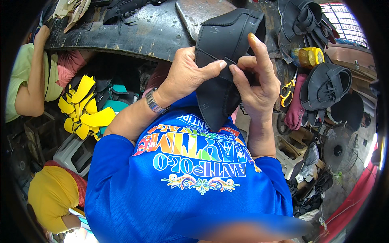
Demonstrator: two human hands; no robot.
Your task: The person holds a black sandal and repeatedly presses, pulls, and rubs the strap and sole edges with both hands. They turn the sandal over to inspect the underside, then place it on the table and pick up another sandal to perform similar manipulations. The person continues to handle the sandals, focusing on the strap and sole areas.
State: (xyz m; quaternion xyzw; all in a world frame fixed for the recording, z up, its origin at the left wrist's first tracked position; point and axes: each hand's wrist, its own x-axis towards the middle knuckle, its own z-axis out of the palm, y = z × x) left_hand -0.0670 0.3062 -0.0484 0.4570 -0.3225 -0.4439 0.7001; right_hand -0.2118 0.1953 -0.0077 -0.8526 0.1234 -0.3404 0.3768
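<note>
A black stitched shoe upper (221, 38) is held up in front of my chest, with pale marks on its panels and a pointed lower end. My left hand (184, 75) is closed on its left edge, the thumb pressed flat near the middle seam and the fingers hidden behind. My right hand (259, 79) is in front of the upper's right side. Its thumb and a bent finger pinch together beside that seam, while another finger with a brown-stained tip points up. What the pinch holds is too small to make out.
A dark worn workbench (137, 36) spans the far side, with a flat slab (198, 14) on it. At right are yellow-handled scissors (288, 92), a yellow jar (310, 57), more black uppers (326, 85) and a fan (339, 149). Yellow pieces (87, 109) pile at left, near two people.
</note>
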